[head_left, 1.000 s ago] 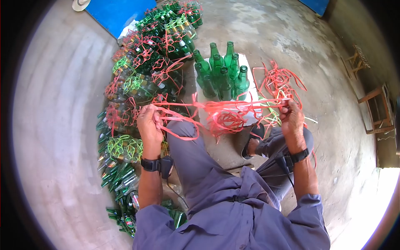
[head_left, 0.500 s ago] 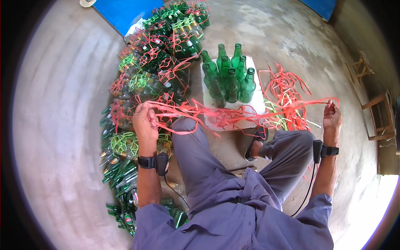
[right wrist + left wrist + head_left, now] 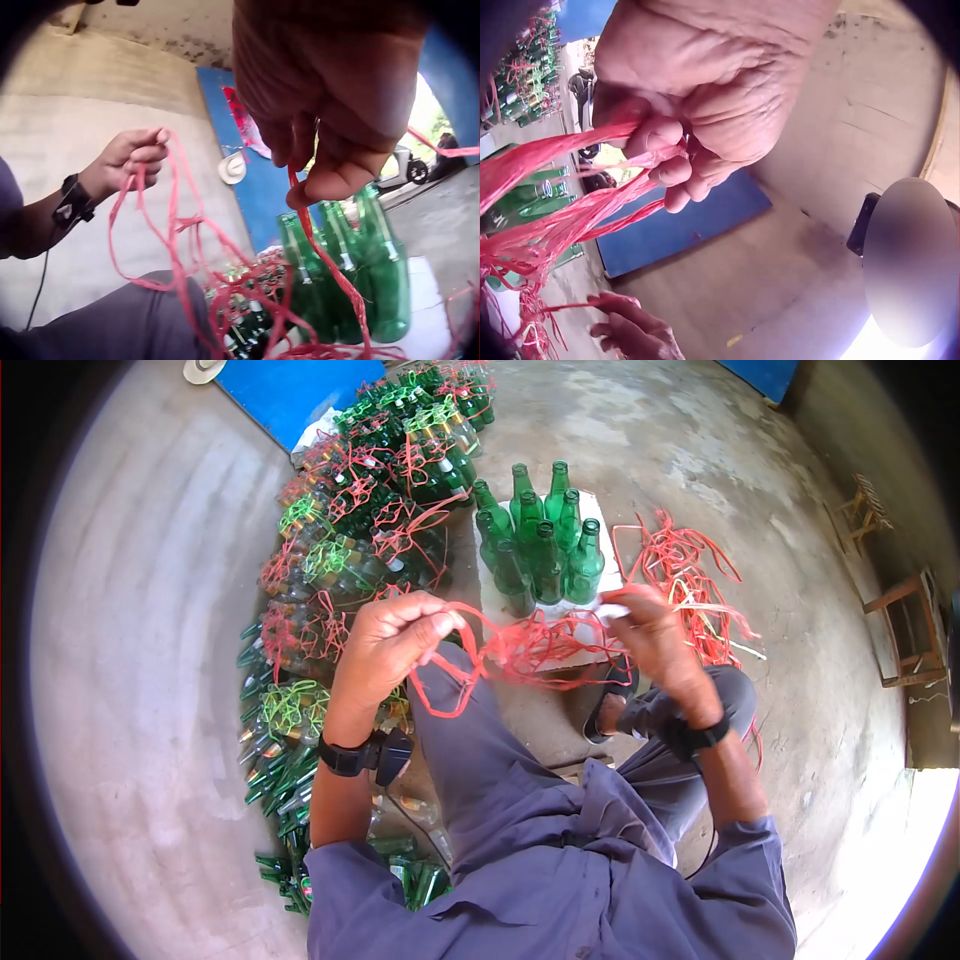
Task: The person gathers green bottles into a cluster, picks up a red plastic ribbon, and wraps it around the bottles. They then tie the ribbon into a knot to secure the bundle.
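Observation:
My left hand point(image 3: 395, 645) curls its fingers round strands of red plastic twine point(image 3: 540, 645), with loops hanging below the fist. Thumb and fingers of my right hand point(image 3: 660, 635) pinch another strand of the same twine, seen closely in the right wrist view point(image 3: 330, 274). Between the hands the twine sags in a loose tangle over the near edge of a white block point(image 3: 490, 615). Several green glass bottles point(image 3: 547, 565) stand upright in a group on that block, just beyond the twine.
A long row of bottles bundled with red and green twine point(image 3: 325, 560) runs along the left. More loose bottles point(image 3: 290, 790) lie near my left arm. Right of the block is a heap of red twine point(image 3: 680, 565). A wooden stool point(image 3: 905, 630) stands by the right wall.
My right hand first swung out right, stretching the twine, then came back in toward the block. My left hand has moved slightly right, and the twine now hangs slacker between them.

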A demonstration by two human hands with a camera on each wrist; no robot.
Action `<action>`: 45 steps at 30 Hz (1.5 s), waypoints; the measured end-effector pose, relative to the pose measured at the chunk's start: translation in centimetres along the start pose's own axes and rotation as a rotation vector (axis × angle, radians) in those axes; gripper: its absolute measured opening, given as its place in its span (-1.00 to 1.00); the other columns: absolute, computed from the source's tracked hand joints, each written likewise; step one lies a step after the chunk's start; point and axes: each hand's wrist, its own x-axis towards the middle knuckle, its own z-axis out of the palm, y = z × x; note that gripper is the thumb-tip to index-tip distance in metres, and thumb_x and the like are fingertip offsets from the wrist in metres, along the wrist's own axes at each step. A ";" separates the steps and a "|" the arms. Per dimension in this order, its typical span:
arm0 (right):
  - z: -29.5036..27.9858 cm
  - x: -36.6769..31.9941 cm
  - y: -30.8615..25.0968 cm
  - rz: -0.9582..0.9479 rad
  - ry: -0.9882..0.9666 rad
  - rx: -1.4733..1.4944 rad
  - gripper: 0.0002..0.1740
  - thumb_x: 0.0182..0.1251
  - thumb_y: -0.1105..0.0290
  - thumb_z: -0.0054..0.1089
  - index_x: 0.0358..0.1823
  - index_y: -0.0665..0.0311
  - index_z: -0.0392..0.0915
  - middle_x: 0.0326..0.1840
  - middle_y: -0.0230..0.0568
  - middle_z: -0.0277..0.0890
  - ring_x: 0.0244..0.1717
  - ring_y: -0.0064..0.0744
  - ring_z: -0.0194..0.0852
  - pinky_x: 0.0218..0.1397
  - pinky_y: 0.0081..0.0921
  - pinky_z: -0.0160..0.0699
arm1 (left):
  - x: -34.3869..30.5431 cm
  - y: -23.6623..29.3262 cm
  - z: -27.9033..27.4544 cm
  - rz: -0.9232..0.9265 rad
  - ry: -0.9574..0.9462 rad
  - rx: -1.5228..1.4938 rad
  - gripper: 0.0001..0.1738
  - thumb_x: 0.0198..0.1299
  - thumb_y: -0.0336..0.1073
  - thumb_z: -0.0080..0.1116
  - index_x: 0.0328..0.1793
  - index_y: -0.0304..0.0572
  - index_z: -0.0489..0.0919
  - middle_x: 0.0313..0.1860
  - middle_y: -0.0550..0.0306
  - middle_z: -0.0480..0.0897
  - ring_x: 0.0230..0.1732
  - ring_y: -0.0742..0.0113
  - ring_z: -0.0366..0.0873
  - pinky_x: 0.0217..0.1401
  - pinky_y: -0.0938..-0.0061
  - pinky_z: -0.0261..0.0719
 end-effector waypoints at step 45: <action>-5.3 -1.7 4.6 0.202 0.155 -0.204 -0.85 0.22 0.44 0.27 -0.33 0.41 0.69 -0.64 -0.34 0.50 -0.54 -0.70 0.38 -0.47 -0.53 0.40 | -1.5 -6.1 -8.3 0.029 0.536 -0.191 -0.79 0.38 -0.29 0.08 -0.21 -0.27 0.62 -0.67 0.37 0.36 -0.71 0.69 0.17 -0.70 0.73 0.05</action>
